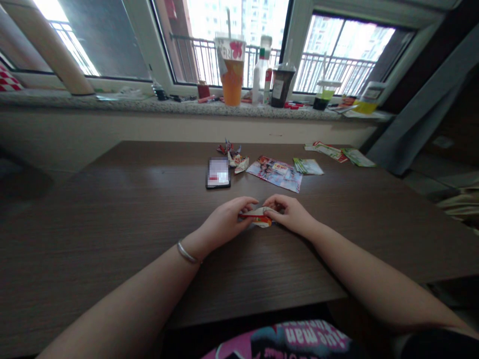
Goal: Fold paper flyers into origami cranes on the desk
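Observation:
My left hand (pixel 227 221) and my right hand (pixel 290 213) meet over the middle of the dark wooden table (pixel 112 219). Between their fingertips they pinch a small folded piece of printed paper (pixel 259 218), white with red and orange, resting low on the tabletop. A thin silver bracelet (pixel 186 253) circles my left wrist. Most of the folded paper is hidden by my fingers.
A phone (pixel 218 172) lies beyond my hands, with folded paper figures (pixel 235 155) and printed paper sheets (pixel 276 172) to its right. More leaflets (pixel 325 150) lie far right. Drink cups and bottles (pixel 232 70) line the windowsill. A curtain (pixel 419 109) hangs at right.

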{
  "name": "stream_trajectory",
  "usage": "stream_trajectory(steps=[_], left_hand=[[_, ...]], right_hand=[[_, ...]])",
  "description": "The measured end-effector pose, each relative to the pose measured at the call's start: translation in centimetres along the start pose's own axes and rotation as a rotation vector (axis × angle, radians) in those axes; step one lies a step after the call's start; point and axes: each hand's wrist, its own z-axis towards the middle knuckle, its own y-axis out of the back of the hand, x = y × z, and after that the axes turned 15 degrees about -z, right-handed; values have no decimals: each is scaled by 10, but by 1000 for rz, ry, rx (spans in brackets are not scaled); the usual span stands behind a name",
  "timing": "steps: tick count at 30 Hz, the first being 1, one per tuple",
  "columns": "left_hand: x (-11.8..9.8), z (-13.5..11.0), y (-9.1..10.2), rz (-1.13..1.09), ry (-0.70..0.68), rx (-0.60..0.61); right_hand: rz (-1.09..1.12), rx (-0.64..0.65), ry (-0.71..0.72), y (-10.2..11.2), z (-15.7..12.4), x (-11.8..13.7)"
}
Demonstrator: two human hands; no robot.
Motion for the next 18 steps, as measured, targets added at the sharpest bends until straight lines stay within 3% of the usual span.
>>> stream_trajectory(steps=[4,8,18], left_hand=[[-1,2,2,14,13,37],[1,3,4,54,1,29],[6,5,5,128,-170,51]], right_hand=[[-73,-44,75,1,-2,4],[-135,5,90,0,-3,2],[-413,-79,322,7,-1,-1]])
